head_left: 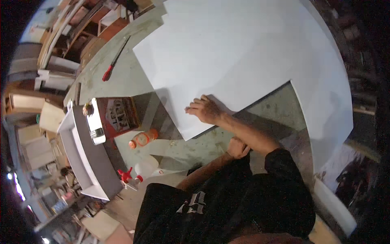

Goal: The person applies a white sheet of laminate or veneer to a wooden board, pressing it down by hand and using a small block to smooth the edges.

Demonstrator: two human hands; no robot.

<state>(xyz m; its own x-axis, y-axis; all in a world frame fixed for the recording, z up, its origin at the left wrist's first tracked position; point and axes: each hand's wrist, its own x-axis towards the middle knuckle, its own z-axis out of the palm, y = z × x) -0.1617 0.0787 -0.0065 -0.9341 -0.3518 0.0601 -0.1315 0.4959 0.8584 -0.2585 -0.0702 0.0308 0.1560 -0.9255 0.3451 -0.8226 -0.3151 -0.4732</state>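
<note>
A large white sheet (243, 44) with a stepped, cut-out outline covers most of the work table. My right hand (205, 110) lies on the sheet near its close left corner, its fingers stretched toward the left edge. Beneath my right forearm, close to my dark shirt, is my left hand (237, 148) with its fingers curled in. Whatever those fingers hold, if anything, is hidden. An orange bottle (144, 138) lies on its side to the left of the sheet's near corner.
Left of the sheet stand a large dark red can (118, 116) and a grey-white open tray-like piece (91, 162). Nearer me is a translucent bottle (147, 166) beside a red star-shaped knob (125, 175). A red-handled tool (116, 59) lies farther off. Wooden pieces (28, 101) fill the left background.
</note>
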